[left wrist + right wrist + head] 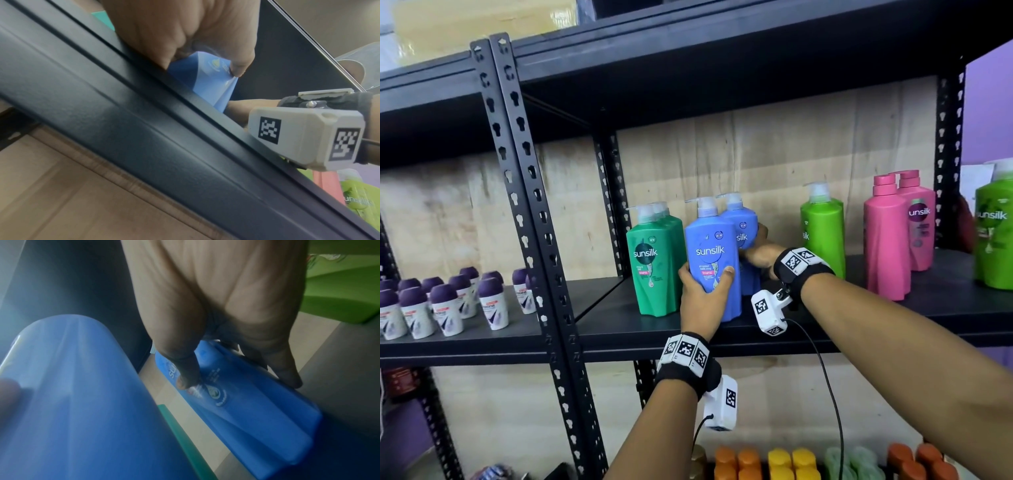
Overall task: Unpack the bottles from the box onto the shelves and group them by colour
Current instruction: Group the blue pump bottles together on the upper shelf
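Observation:
Two blue Sunsilk pump bottles stand on the black middle shelf. My left hand grips the front blue bottle from below, thumb on its label; the left wrist view shows that blue bottle between my fingers. My right hand holds the rear blue bottle from its right side; in the right wrist view my thumb and fingers wrap that rear blue bottle. Dark green bottles stand directly left of the blue ones.
Right along the shelf stand a lime green bottle, two pink bottles and another lime bottle at the edge. Small purple-capped bottles fill the left bay. Orange, yellow and green caps show on the shelf below. Perforated uprights divide the bays.

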### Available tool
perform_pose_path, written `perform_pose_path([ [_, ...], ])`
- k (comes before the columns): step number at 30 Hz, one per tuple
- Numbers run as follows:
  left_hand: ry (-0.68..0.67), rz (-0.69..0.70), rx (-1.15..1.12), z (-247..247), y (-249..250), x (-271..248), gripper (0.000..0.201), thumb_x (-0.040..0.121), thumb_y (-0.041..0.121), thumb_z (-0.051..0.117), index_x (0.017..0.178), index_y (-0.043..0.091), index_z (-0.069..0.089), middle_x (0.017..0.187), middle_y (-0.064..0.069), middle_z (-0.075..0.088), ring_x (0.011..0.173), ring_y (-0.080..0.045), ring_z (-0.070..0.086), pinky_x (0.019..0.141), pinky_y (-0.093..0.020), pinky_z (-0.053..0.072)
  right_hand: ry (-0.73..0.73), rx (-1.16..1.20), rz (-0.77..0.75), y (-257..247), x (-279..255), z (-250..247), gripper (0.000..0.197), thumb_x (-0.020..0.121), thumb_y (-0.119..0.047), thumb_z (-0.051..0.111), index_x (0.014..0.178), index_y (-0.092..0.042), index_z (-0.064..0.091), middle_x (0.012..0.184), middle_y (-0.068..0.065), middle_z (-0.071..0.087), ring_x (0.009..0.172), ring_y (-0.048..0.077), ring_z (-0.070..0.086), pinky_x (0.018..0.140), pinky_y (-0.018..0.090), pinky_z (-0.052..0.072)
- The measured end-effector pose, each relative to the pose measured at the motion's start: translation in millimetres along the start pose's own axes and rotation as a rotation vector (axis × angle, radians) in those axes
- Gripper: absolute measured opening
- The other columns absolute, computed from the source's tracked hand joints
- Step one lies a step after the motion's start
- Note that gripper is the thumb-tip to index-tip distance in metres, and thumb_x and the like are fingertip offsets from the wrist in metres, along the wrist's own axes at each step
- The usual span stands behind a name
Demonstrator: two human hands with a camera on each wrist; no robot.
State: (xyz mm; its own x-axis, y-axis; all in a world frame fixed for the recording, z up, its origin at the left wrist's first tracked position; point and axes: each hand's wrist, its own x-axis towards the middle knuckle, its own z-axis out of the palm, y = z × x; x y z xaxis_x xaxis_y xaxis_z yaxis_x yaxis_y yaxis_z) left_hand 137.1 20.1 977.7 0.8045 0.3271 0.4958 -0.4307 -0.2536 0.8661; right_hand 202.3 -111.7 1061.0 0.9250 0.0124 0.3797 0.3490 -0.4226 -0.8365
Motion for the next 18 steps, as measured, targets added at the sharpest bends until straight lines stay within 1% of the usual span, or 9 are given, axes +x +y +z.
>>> perform_pose_path([
  [3,0.004,0.004,0.008,-0.7,1.2,-1.4,0.052,0.085,0.047,0.076,0.118,0.030,0.040,0.110,0.010,0.068,0.099,-0.016,0.067,0.089,-0.035,0.053,0.006,-0.016,-0.038,-1.6,-2.1,-0.6,0.033,0.090,0.000,0.067,0.121,0.004,0.056,0.113,0.011,0.057,0.101,0.016,0.050,0.099,0.044,0.052],
  [6,-0.001,0.004,0.013,-0.9,1.6,-2.0,0.054,0.085,0.048,0.076,0.120,0.029,0.040,0.112,0.009,0.068,0.099,-0.016,0.067,0.091,-0.037,0.053,-0.005,-0.012,-0.050,-2.8,-5.7,-1.7,0.036,0.090,-0.001,0.067,0.125,0.003,0.056,0.122,0.016,0.062,0.102,0.017,0.052,0.102,0.047,0.052],
  [10,-0.005,0.011,0.016,-1.8,1.6,-2.7,0.055,0.085,0.049,0.075,0.121,0.029,0.040,0.112,0.010,0.067,0.099,-0.014,0.067,0.093,-0.038,0.053,-0.123,-0.075,-0.046,-4.5,-14.6,-11.3,0.034,0.092,-0.003,0.068,0.125,0.002,0.061,0.128,0.020,0.065,0.117,0.029,0.063,0.104,0.047,0.050],
  [11,-0.008,0.013,0.017,-2.2,1.4,-2.9,0.055,0.085,0.050,0.075,0.122,0.029,0.040,0.113,0.011,0.067,0.100,-0.013,0.066,0.093,-0.038,0.053,-0.138,-0.067,-0.046,-3.1,-18.0,-14.6,0.031,0.094,-0.004,0.067,0.123,0.002,0.062,0.126,0.021,0.067,0.114,0.029,0.065,0.104,0.044,0.051],
  [12,-0.011,0.017,0.017,-2.3,1.2,-3.1,0.056,0.085,0.050,0.075,0.123,0.028,0.040,0.114,0.011,0.066,0.100,-0.012,0.066,0.093,-0.038,0.053,-0.137,-0.050,-0.050,-0.6,-20.6,-18.0,0.026,0.095,-0.005,0.066,0.121,0.000,0.063,0.122,0.019,0.069,0.106,0.023,0.068,0.100,0.036,0.053],
  [14,-0.018,0.024,0.027,-1.7,1.4,-3.2,0.059,0.085,0.052,0.073,0.126,0.027,0.040,0.117,0.010,0.065,0.103,-0.013,0.065,0.094,-0.038,0.053,-0.118,-0.021,-0.058,6.1,-27.8,-26.0,0.019,0.098,-0.013,0.065,0.117,-0.014,0.062,0.109,0.002,0.071,0.085,-0.004,0.066,0.073,0.010,0.052],
  [15,-0.027,0.025,0.038,-1.1,1.5,-3.7,0.060,0.085,0.054,0.072,0.128,0.027,0.039,0.120,0.010,0.064,0.105,-0.014,0.064,0.095,-0.039,0.052,-0.110,-0.017,-0.061,8.3,-34.3,-29.0,0.023,0.099,-0.021,0.065,0.122,-0.018,0.060,0.106,-0.007,0.067,0.083,-0.013,0.062,0.068,0.006,0.046],
  [16,-0.043,0.024,0.053,-0.5,2.1,-4.1,0.063,0.085,0.057,0.070,0.130,0.028,0.038,0.122,0.010,0.063,0.108,-0.015,0.063,0.097,-0.039,0.051,-0.106,-0.015,-0.061,12.9,-38.1,-30.3,0.034,0.100,-0.030,0.063,0.132,-0.017,0.058,0.111,-0.009,0.065,0.095,-0.011,0.062,0.075,0.007,0.044],
  [18,-0.104,0.004,0.100,-0.4,4.4,-5.1,0.068,0.083,0.066,0.061,0.135,0.031,0.033,0.129,0.011,0.060,0.113,-0.019,0.061,0.100,-0.041,0.048,-0.097,0.025,-0.057,21.2,-48.4,-29.2,0.056,0.100,-0.042,0.060,0.147,-0.015,0.049,0.135,-0.005,0.058,0.127,0.007,0.055,0.095,0.017,0.038],
])
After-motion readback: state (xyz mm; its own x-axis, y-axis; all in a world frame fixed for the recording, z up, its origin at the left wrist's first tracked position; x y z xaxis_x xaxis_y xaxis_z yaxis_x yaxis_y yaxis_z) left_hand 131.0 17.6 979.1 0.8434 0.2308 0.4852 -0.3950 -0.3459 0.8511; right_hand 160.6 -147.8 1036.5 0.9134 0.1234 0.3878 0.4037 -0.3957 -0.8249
